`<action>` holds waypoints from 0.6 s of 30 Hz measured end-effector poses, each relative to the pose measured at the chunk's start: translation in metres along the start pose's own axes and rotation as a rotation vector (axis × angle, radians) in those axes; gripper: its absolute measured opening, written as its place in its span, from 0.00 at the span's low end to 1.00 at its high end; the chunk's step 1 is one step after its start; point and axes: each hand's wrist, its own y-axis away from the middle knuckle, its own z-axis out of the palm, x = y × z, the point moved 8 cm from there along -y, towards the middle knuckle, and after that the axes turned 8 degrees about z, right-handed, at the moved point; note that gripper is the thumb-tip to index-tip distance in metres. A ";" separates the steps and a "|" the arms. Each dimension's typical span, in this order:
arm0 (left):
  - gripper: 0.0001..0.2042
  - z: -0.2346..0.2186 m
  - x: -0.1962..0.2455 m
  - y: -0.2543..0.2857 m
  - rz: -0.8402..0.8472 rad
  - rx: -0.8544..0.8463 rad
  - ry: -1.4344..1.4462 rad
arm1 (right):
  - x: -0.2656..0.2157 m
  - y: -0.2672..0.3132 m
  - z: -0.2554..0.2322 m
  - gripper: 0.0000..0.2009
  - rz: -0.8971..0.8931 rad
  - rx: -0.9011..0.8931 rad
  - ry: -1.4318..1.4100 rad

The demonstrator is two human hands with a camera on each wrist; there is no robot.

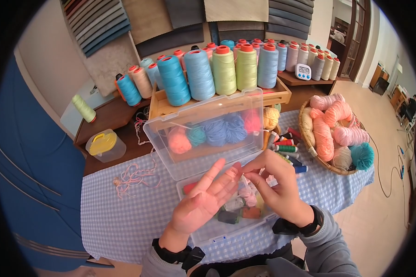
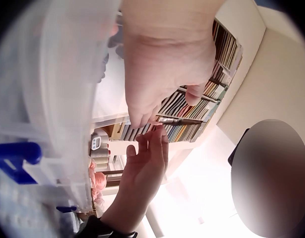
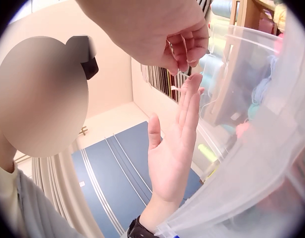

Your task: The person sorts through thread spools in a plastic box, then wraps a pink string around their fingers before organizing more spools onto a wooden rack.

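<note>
- Through the feed I had the left hand held out with its fingers straight and its palm bared, gripping nothing, the fingertips just touching a thin pale thread.
- I watched the right hand pinch that thread between thumb and fingers, right beside the left fingertips; the strand was too fine for me to follow along its whole length.
- The thread was up in the air between the two hands, above a clear plastic box on the counter, which was covered by a blue-and-white checked cloth.
- The box's lid stood tilted up at the far side, and through it I could see balls of yarn — peach, teal, blue and pink.
- Inside the box, below the hands, I made out a pink bundle, a dark spool and an orange spool.
- To the right of the box I saw small loose spools, and beyond them a wicker basket heaped with skeins.
- On the left a loose tangle of yarn lay on the cloth, near a tub with a yellow lid.
- Behind it all I had rows of thread cones — blue and green foremost — and a small white timer among those at the right.
</note>
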 end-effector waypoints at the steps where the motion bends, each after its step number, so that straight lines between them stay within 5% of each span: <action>1: 0.41 0.000 0.002 -0.001 0.019 0.000 0.039 | 0.000 0.000 -0.001 0.07 -0.003 0.011 -0.004; 10: 0.43 0.003 0.000 0.000 -0.014 -0.009 0.058 | -0.016 0.006 0.013 0.11 -0.328 0.024 0.244; 18: 0.44 0.004 -0.006 0.000 -0.052 -0.011 -0.037 | -0.016 0.007 0.014 0.10 -0.336 0.033 0.306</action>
